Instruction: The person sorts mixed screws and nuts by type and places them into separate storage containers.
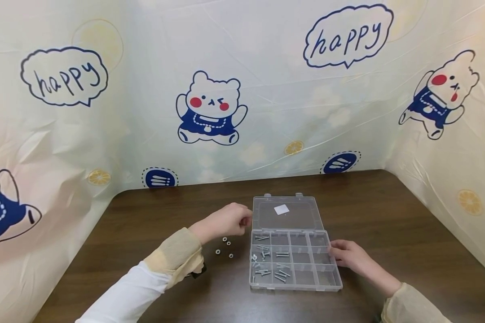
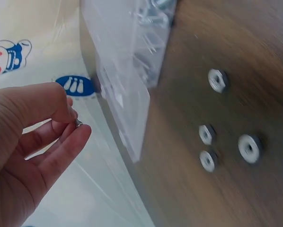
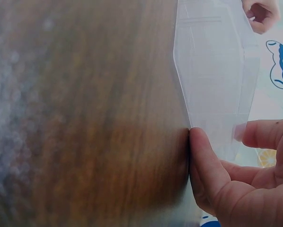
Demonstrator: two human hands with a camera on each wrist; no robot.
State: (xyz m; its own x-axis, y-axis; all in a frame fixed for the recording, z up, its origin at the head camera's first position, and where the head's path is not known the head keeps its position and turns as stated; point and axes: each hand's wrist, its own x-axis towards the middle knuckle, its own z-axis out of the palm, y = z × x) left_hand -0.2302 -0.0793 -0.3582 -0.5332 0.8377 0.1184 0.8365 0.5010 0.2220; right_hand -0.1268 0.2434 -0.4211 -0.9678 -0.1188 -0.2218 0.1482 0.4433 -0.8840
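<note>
A clear plastic compartment box (image 1: 303, 272) lies on the brown table, its lid (image 1: 299, 220) folded back flat behind it. Silver screws (image 1: 282, 255) lie in several compartments on its left side. My left hand (image 1: 232, 220) is raised beside the lid's left edge. Between its thumb and index finger it pinches a small silvery metal piece (image 2: 78, 122), mostly hidden by the fingertips. Several metal nuts (image 2: 206, 135) lie loose on the table, left of the box. My right hand (image 1: 351, 256) grips the box's right side wall, thumb low and index finger at the rim.
The dark wooden table (image 1: 178, 296) reaches back to a pale printed curtain (image 1: 266, 112) that hangs behind it and along both sides. A small white label (image 1: 281, 209) is on the lid. Right-hand compartments (image 1: 322, 255) of the box hold nothing visible.
</note>
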